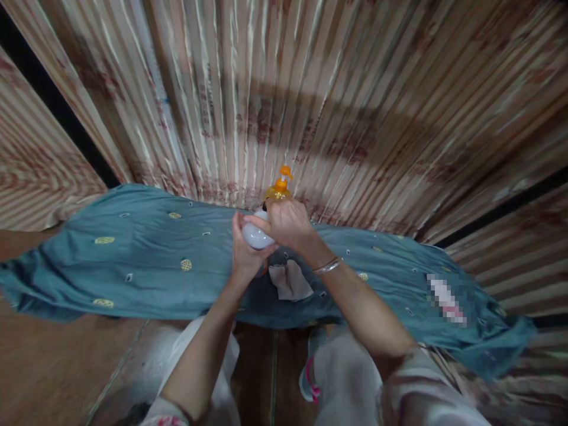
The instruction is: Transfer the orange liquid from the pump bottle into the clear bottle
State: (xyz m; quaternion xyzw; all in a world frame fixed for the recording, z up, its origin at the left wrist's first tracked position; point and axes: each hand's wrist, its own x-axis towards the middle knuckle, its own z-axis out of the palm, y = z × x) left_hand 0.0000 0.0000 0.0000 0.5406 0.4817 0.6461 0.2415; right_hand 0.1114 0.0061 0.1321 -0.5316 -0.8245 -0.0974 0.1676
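Head view: both hands meet over the middle of a blue cloth (146,260) spread across a low surface in front of striped curtains (310,89). The left hand (244,251) is closed around a white bulb (256,235), cupping its round end from below and from the left. The right hand (286,223) comes in from the right with its fingers curled over the top of the bulb; whether it grips the bulb's neck or merely rests there cannot be told, since the fingers hide that part. A bracelet (327,267) sits on the right wrist.

Just behind the hands stands an orange pump bottle (279,188), upright, with its nozzle pointing right. It is near the right hand, but contact cannot be made out. A small grey rag (290,281) lies on the cloth below the wrists.

The bulb looks light, smooth and likely fragile, and its glossy round shell would slip under a loose grip. A full cupped palm around the globe, as the left hand has it, seems the safest hold, with the narrow base for the second hand. Squeezing hard would be unwise.

The person's knees and a shoe (308,378) show at the bottom edge, above a brown floor (48,367).
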